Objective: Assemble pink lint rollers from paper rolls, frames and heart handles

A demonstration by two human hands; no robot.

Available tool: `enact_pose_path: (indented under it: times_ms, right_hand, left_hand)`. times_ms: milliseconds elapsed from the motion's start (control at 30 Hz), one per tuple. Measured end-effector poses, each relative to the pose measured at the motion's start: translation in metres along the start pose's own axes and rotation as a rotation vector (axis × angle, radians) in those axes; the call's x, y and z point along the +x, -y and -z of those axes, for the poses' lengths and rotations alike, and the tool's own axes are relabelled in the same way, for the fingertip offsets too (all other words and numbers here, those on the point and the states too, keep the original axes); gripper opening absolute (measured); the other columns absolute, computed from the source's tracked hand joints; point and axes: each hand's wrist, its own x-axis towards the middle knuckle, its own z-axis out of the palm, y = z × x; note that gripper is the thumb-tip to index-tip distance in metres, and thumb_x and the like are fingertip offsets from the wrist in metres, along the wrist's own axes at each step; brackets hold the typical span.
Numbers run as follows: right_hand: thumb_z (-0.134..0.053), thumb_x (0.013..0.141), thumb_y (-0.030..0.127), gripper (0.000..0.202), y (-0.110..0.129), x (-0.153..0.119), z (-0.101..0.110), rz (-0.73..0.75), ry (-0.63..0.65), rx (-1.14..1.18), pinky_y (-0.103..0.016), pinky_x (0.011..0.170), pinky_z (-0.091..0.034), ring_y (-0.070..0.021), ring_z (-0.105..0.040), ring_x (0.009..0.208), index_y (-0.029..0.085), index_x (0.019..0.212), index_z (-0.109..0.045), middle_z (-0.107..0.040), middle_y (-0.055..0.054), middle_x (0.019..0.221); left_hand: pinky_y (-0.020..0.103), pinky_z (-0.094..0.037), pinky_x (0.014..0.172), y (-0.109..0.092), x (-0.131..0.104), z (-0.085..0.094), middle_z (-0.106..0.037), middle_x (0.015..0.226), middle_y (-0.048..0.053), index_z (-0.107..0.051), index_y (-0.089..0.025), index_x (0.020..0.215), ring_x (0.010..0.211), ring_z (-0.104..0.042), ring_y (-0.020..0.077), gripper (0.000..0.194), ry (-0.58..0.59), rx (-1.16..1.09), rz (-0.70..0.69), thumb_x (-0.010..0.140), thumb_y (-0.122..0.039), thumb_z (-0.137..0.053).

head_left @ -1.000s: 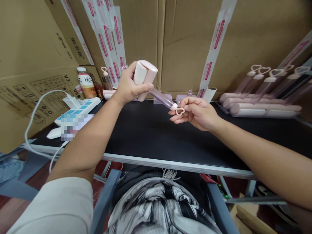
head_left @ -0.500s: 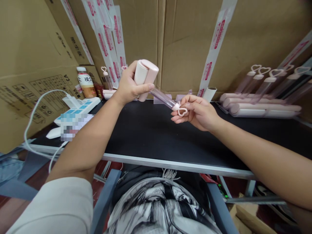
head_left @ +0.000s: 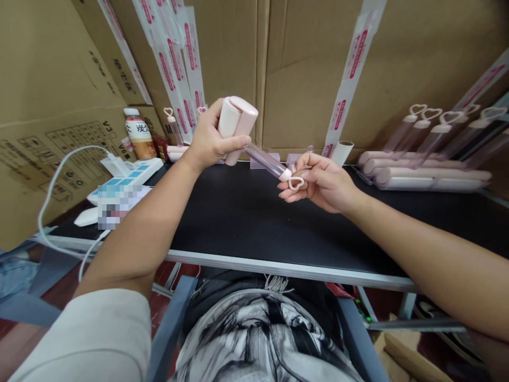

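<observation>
Above the black tabletop, my left hand (head_left: 214, 135) is wrapped around a pale pink and white cylinder-shaped body (head_left: 239, 127), its rounded end facing up. A see-through pink tube (head_left: 266, 161) slants from that body down to the right. At its lower end are a pale cap and a heart-shaped loop (head_left: 296, 183). My right hand (head_left: 324, 183) pinches near this cap and loop with thumb and forefinger, the other fingers loosely curled behind. Exactly what the right fingertips grip is partly hidden.
Several similar pink pieces with heart-topped tubes (head_left: 433, 178) lie at the right. A white tube (head_left: 342, 153) stands by the cardboard wall (head_left: 302, 79). On the left are a drink bottle (head_left: 139, 132), a white power strip (head_left: 127, 180) and a cable (head_left: 50, 191). The table's metal edge (head_left: 278, 267) runs in front.
Almost nothing differs. Both hands keep the same hold, and the whole view has shifted very slightly.
</observation>
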Motion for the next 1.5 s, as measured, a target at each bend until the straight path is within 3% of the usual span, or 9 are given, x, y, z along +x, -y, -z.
enact_pose_path:
  times_ms: [333, 667, 833, 1033, 1500]
  right_hand:
    - [-0.082, 0.074, 0.021, 0.034, 0.0, 0.0, -0.002, -0.025, -0.028, -0.014, -0.035, 0.062, -0.069, -0.0273, -0.083, 0.074, 0.022, 0.091, -0.052, -0.083, -0.006, 0.083]
    - [-0.089, 0.077, 0.034, 0.043, -0.002, 0.001, -0.001, 0.011, -0.008, -0.023, -0.034, 0.061, -0.069, -0.0257, -0.082, 0.071, 0.023, 0.097, -0.052, -0.082, -0.004, 0.081]
    - [-0.088, 0.082, 0.048, 0.046, -0.001, -0.002, 0.002, 0.032, 0.069, -0.031, -0.037, 0.067, -0.07, -0.0256, -0.083, 0.075, 0.022, 0.098, -0.054, -0.083, -0.006, 0.087]
    - [-0.091, 0.081, 0.047, 0.047, 0.004, -0.007, -0.001, -0.019, 0.246, 0.008, -0.039, 0.071, -0.071, -0.0263, -0.083, 0.082, 0.02, 0.101, -0.058, -0.084, -0.01, 0.097]
    - [-0.093, 0.079, 0.045, 0.046, 0.002, -0.007, -0.005, -0.05, 0.291, 0.045, -0.037, 0.071, -0.071, -0.0261, -0.083, 0.081, 0.018, 0.095, -0.059, -0.084, -0.01, 0.094]
  left_hand:
    - [0.045, -0.057, 0.093, -0.006, 0.0, -0.001, -0.068, 0.1, 0.006, -0.064, -0.022, 0.115, 0.102, -0.069, 0.0307, 0.085, 0.007, 0.021, -0.002, 0.057, -0.08, -0.088]
    - [0.043, -0.056, 0.09, -0.004, 0.001, -0.002, -0.067, 0.097, 0.005, -0.064, -0.023, 0.113, 0.101, -0.068, 0.0303, 0.083, 0.007, -0.04, 0.014, 0.054, -0.076, -0.091]
    - [0.042, -0.057, 0.086, 0.002, 0.0, -0.003, -0.065, 0.093, 0.003, -0.064, -0.023, 0.112, 0.098, -0.069, 0.0286, 0.082, 0.037, -0.096, 0.042, 0.055, -0.076, -0.091]
    - [0.037, -0.056, 0.074, 0.003, -0.001, -0.005, -0.062, 0.085, 0.001, -0.064, -0.025, 0.106, 0.084, -0.067, 0.0232, 0.075, 0.085, -0.162, 0.085, 0.057, -0.075, -0.09]
    - [0.036, -0.059, 0.069, 0.006, -0.002, -0.008, -0.063, 0.082, 0.0, -0.064, -0.024, 0.105, 0.082, -0.071, 0.0231, 0.078, 0.119, -0.13, 0.059, 0.058, -0.083, -0.085]
